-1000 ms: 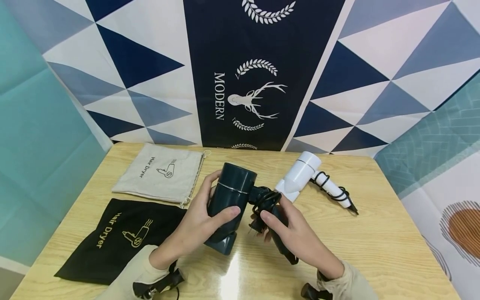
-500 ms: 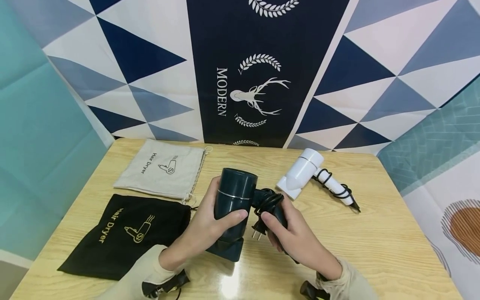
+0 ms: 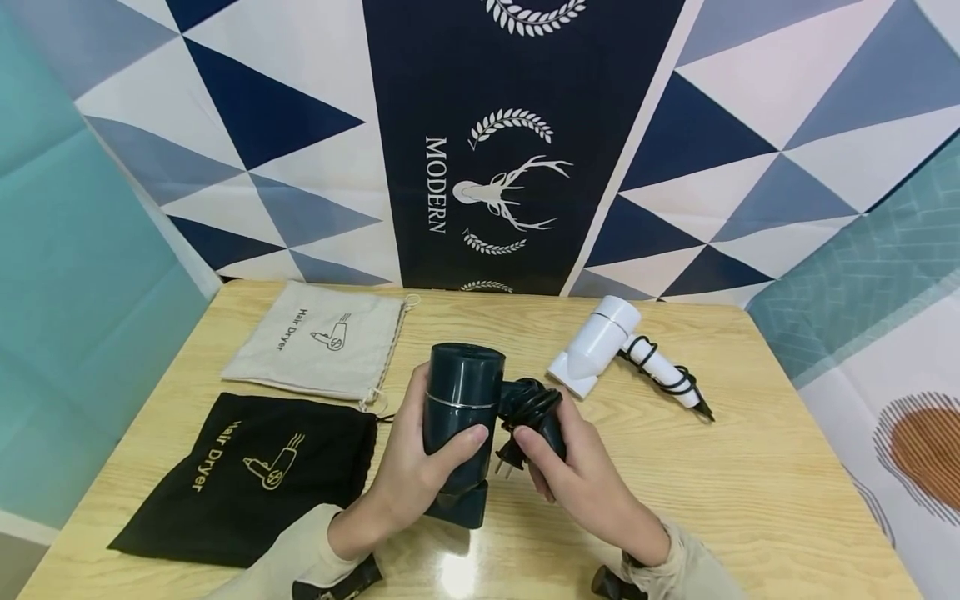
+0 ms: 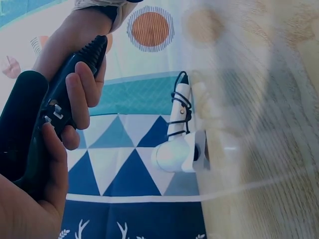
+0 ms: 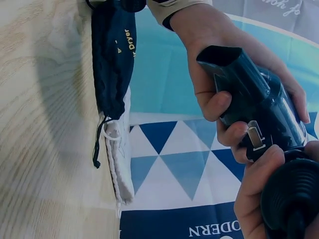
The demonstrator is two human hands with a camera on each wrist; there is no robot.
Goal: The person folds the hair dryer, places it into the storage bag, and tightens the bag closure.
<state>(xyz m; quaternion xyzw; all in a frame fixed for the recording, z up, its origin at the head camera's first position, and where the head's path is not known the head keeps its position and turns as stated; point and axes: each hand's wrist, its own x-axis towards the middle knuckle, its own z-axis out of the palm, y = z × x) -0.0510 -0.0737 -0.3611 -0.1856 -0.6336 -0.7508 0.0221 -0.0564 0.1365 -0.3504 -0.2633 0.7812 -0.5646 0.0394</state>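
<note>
A dark green hair dryer [image 3: 463,379] is held over the near middle of the table. My left hand [image 3: 405,471] grips its barrel, thumb across the front, with the nozzle [image 3: 463,505] pointing down toward me. My right hand [image 3: 596,492] grips the handle, thumb on the black cord [image 3: 534,403] bundled around it. Below the bundle hangs the two-pin plug [image 3: 511,457], its prongs bare. In the left wrist view, the handle [image 4: 70,84] ends in a ribbed cord sleeve beyond the right fingers. The right wrist view shows left fingers [image 5: 219,104] wrapped around the barrel.
A white hair dryer [image 3: 600,346] with black cord wound on its handle lies at the back right. On the left lie a black drawstring bag [image 3: 300,433] and, behind it, a beige one [image 3: 322,342], both printed "Hair Dryer". A patterned backdrop [image 3: 300,83] stands behind the wooden table [image 3: 735,500].
The dark dryer's barrel has turned more upright, its nozzle swinging slightly right and toward me. Both hands keep their grip. The bags and white dryer stay put.
</note>
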